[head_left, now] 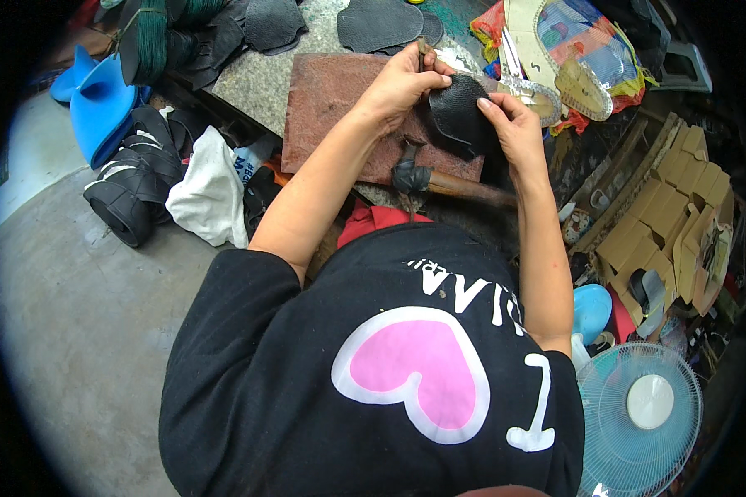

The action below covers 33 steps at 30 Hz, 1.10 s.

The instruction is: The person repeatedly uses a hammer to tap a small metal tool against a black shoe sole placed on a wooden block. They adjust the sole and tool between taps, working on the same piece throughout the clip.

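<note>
Two hands work one black leather piece [458, 108], held up between them over a reddish slab [340, 116]. The left hand [402, 83] is closed around a slim tool [423, 55] at the piece's top edge; the right hand [510, 124] pinches its right rim. One hammer [439, 182] lies just below the hands. Two more leather cutouts [381, 23] lie beyond them. Clutter crowds both sides; bare floor [75, 331] opens left.
</note>
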Tool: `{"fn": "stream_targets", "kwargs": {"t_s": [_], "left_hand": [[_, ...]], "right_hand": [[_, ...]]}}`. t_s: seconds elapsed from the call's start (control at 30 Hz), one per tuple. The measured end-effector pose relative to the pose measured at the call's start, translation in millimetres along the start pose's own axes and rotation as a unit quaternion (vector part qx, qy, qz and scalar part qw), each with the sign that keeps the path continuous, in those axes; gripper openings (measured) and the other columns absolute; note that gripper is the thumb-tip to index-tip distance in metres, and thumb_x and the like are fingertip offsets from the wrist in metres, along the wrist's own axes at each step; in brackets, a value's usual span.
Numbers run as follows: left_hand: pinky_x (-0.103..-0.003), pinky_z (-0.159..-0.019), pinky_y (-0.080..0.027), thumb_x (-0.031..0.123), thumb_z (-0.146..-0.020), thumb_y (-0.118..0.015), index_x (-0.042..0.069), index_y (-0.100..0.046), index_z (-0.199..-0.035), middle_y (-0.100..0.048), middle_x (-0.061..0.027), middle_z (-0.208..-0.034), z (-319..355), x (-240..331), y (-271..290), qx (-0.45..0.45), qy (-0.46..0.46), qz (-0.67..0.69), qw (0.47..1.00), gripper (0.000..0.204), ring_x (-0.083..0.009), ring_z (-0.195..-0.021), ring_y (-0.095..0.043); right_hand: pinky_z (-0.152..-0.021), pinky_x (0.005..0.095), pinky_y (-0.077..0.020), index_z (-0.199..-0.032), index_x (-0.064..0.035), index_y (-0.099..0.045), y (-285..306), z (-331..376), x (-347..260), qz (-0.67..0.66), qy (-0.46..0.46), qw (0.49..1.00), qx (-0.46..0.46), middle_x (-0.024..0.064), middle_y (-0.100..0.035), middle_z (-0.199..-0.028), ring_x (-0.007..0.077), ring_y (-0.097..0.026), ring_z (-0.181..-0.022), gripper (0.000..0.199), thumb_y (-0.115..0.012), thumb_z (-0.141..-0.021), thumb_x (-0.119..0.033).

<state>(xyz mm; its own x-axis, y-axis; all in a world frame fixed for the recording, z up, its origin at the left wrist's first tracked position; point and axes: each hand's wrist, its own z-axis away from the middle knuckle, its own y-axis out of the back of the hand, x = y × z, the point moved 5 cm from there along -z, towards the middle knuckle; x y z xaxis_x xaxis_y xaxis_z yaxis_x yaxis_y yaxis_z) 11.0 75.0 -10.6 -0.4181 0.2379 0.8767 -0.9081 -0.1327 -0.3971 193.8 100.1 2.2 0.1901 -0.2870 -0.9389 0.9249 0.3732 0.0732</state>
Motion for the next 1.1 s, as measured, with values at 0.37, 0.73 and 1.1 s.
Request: {"fn": "stream_targets", "kwargs": {"t_s": [0.37, 0.73, 1.1], "left_hand": [[-0.025, -0.074, -0.049, 0.004, -0.085, -0.066, 0.008, -0.046, -0.091, -0.066, -0.0067, -0.091, 0, 3, 2, 0.052, -0.065, -0.095, 0.992, 0.021, -0.0114, -0.082, -0.06], [-0.043, -0.067, -0.05, 0.009, -0.074, -0.071, 0.006, -0.055, -0.085, -0.062, -0.0081, -0.075, 16, 32, -24, 0.159, -0.287, -0.565, 0.757, 0.02, -0.0299, -0.082, -0.058], [-0.041, -0.067, -0.05, 0.026, -0.083, -0.072, 0.006, -0.053, -0.094, -0.059, -0.0109, -0.08, 27, 54, -13, 0.233, -0.303, -0.578, 0.721, 0.03, -0.0319, -0.073, -0.058]], "right_hand": [[-0.062, 0.0213, -0.0434, -0.099, -0.0025, -0.069, 6, -4, 13, 0.08, 0.04, 0.995, 0.032, -0.0039, -0.064, -0.076, 0.0027, -0.054, -0.069, 0.02, -0.072, -0.087, -0.018], [-0.066, 0.0371, -0.0504, -0.109, -0.0221, -0.065, -7, 15, -25, 0.412, 0.125, 0.894, 0.124, 0.0041, -0.066, -0.079, 0.0249, -0.065, -0.073, 0.033, -0.076, -0.078, -0.03], [-0.076, 0.0393, -0.0502, -0.1, -0.0114, -0.064, -30, 81, -49, 0.503, 0.175, 0.831, -0.162, 0.0063, -0.057, -0.094, 0.027, -0.058, -0.092, 0.045, -0.084, -0.064, -0.03]]}}
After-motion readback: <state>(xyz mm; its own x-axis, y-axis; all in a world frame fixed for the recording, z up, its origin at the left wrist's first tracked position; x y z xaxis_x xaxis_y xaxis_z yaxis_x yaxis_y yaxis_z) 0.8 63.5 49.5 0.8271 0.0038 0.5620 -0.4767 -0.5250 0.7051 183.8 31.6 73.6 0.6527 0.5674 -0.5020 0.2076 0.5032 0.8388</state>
